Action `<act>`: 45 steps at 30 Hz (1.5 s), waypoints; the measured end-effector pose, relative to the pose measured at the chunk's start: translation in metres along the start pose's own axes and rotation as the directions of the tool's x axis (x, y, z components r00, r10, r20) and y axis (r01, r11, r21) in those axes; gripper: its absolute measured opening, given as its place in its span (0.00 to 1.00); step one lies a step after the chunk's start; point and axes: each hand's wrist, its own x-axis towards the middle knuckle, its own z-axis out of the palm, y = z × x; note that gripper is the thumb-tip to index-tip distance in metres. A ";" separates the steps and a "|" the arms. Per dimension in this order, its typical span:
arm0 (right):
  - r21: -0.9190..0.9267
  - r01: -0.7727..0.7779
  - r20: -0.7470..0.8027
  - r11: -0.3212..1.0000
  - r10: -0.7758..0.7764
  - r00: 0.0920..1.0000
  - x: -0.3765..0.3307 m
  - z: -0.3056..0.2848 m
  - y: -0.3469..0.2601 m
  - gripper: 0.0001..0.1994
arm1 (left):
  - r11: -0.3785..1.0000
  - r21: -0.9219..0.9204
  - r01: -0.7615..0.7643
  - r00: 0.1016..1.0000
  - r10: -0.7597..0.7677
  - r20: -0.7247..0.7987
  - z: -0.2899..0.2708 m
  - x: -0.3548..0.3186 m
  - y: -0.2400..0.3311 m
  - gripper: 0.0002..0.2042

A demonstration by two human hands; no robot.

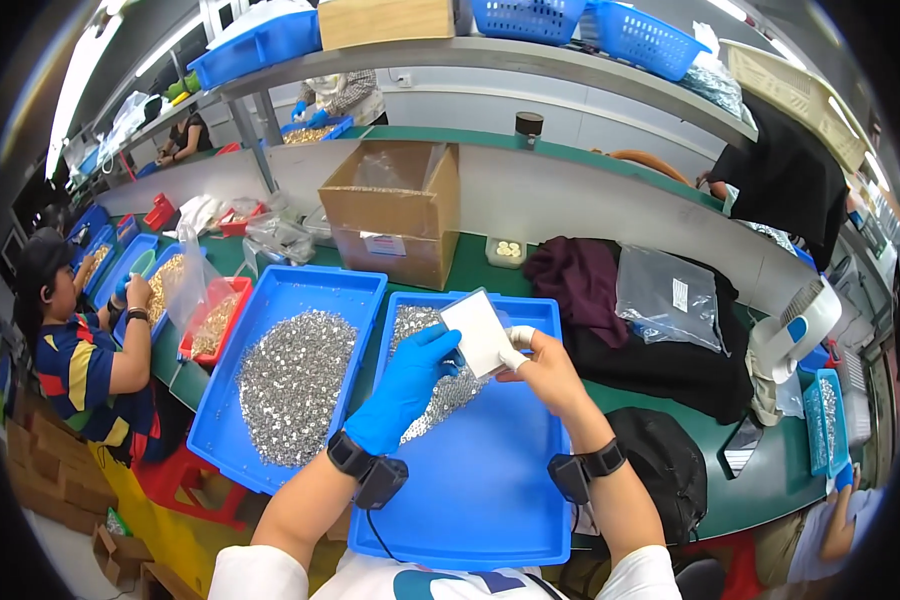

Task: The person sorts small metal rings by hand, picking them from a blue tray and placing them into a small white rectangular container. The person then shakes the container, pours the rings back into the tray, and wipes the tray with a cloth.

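My left hand [406, 385], in a blue glove, rests on a heap of small silver metal parts [440, 385] in the blue tray [490, 480] in front of me, its fingers touching the lower left edge of a white square card [478, 332]. My right hand [545, 368], bare with white tape on the fingertips, pinches the card's right edge and holds it tilted above the tray. A second blue tray [270, 300] to the left carries a larger pile of the same silver parts [292, 385]. Both wrists wear black bands.
An open cardboard box [395, 215] stands behind the trays on the green table. Dark clothing [595, 300] and a clear plastic bag [668, 298] lie to the right, a black bag [665, 470] nearer me. A seated person [80, 360] works at the left beside a red tray [215, 320].
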 end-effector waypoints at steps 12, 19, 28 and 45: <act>-0.274 0.014 -0.041 0.962 -0.026 0.999 -0.002 -0.005 -0.038 0.10 | 0.999 -0.052 0.002 0.975 0.010 0.223 0.011 0.039 0.002 0.07; -0.108 0.204 -0.108 0.973 -0.215 0.971 0.005 -0.014 -0.095 0.08 | 0.989 -0.066 -0.131 0.961 0.144 0.237 0.059 0.028 0.082 0.07; -0.313 -0.143 -0.052 0.939 0.134 0.990 0.031 -0.022 0.033 0.07 | 0.843 0.531 -0.090 0.993 0.037 0.110 -0.046 0.049 -0.016 0.13; -0.290 -0.301 0.018 0.908 0.320 0.947 0.079 0.020 0.079 0.05 | -0.002 0.969 -0.248 0.924 0.299 0.237 -0.085 0.071 -0.060 0.16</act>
